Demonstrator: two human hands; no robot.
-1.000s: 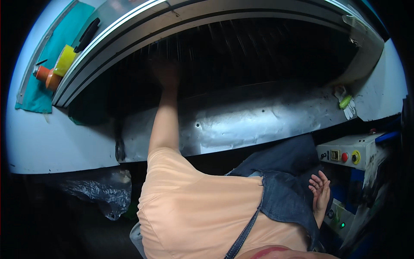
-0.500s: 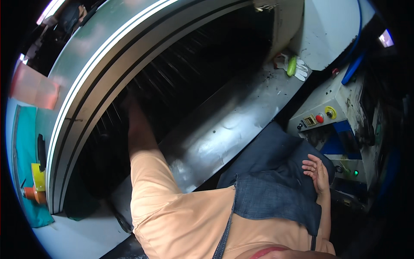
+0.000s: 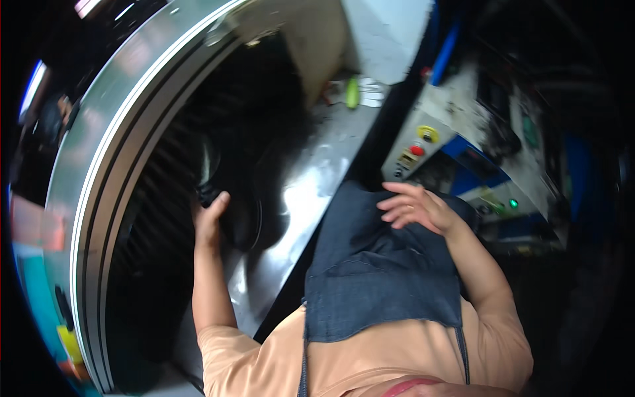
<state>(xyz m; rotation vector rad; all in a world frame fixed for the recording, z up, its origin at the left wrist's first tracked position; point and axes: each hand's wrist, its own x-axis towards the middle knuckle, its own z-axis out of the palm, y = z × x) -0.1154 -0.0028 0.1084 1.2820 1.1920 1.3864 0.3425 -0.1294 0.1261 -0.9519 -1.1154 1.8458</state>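
My left hand is inside the dark opening of a machine, its fingers wrapped round a dark, handle-like thing. A pale, shiny curved part shows just beyond that grip; the thing's exact kind is lost in shadow and blur. A thin dark curve, perhaps a cable, hangs to the right of the hand. In front of my dark blue apron, my right hand hovers with fingers apart, holding nothing. Beside the left forearm lies a shiny metal ledge.
A curved-looking machine frame borders the left side. At the ledge's far end are a green object and a white glove. On the right stands a control box with a red button and a yellow-ringed switch.
My left hand has come back out of the deep shadow, now with the dark handle-like thing in it. My right hand has moved left across the apron. The view has turned right.
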